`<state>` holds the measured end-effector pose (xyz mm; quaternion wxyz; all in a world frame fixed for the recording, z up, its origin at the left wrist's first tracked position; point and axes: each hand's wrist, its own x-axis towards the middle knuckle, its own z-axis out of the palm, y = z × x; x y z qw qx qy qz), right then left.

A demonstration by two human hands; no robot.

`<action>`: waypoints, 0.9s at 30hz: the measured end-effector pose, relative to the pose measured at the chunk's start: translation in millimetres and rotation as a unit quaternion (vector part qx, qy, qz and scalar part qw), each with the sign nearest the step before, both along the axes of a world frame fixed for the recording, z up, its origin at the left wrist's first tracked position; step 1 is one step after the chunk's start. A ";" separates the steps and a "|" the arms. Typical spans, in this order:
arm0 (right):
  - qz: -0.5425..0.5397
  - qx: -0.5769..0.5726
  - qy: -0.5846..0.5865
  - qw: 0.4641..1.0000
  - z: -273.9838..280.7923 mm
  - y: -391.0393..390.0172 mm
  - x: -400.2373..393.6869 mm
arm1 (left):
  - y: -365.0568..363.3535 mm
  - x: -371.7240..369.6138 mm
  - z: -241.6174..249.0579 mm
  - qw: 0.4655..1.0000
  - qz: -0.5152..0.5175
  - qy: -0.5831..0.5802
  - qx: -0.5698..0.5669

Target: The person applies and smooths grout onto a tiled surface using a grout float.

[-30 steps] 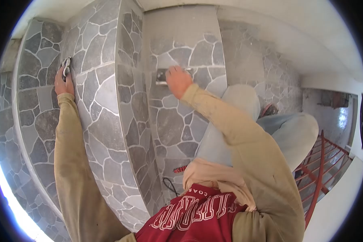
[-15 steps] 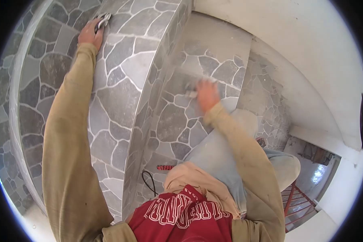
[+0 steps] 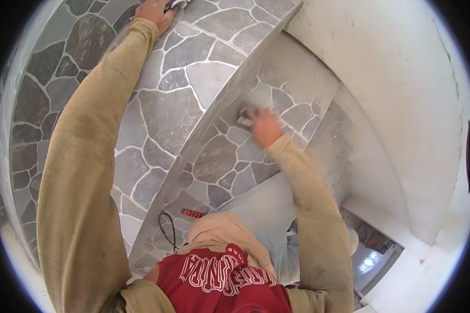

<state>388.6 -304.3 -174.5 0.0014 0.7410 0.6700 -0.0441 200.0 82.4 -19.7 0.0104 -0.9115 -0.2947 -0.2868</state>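
My left hand is at the top left, closed on a bunched grey-white cloth, on the upper stone-patterned step. On the lower step, my right hand is closed round a small greyish cloth, blurred by motion. The stone pattern has grey pieces with white joint lines. A dusty grey film covers part of the lower step beyond my right hand.
A red patterned object and a black cord loop lie near my lap. A curved whitish wall rises on the right. Below it is an opening.
The view has turned, so the steps appear more slanted. My left hand appears higher and further right; my right hand has shifted slightly over the lower step. Both still hold their cloths.
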 end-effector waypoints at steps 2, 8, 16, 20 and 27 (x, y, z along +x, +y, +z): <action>0.046 0.051 -0.009 0.998 -14.0 5.4 -6.8 | 2.8 1.1 0.9 1.000 0.016 -0.022 0.001; -0.025 -0.031 0.101 0.994 32.9 47.8 20.8 | -2.5 -2.9 -2.2 0.999 0.029 -0.036 -0.022; -0.029 0.050 0.011 0.998 22.1 70.3 37.8 | -1.2 -4.1 -11.0 0.999 0.039 -0.030 -0.022; 0.180 0.094 0.061 0.977 2.2 43.2 15.1 | -0.9 -3.0 -0.8 0.999 0.025 -0.029 -0.028; -0.159 0.169 -0.041 0.972 29.7 83.6 101.3 | 11.6 -5.3 -11.9 0.999 0.033 0.038 -0.007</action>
